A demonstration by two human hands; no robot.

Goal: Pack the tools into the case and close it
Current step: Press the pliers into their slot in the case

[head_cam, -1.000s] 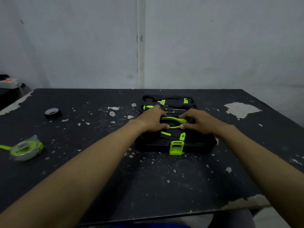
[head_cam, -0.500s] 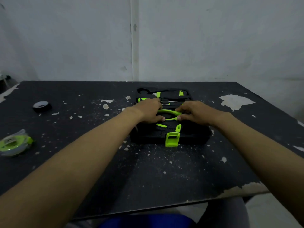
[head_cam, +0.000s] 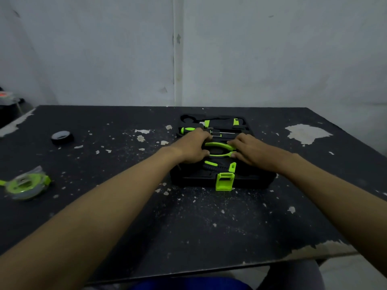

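A black tool case [head_cam: 194,181] lies open on the table's middle, with a green latch [head_cam: 225,182] on its near edge. Green-handled pliers [head_cam: 219,148] lie across its near half. My left hand [head_cam: 191,148] covers the pliers' left end, with fingers curled over it and the thumb on the near side. My right hand [head_cam: 252,151] holds the right ends of the handles between fingers and thumb. A green-handled screwdriver [head_cam: 188,129] and other tools sit in slots farther back. A green tape measure [head_cam: 27,184] lies on the table at far left, outside the case.
A black roll of tape [head_cam: 62,137] sits at the back left of the dark, chipped table [head_cam: 209,227]. A white wall stands close behind the table. The table's near edge runs just above my lap.
Both hands stay on the pliers in the case. Only the view has shifted a little.
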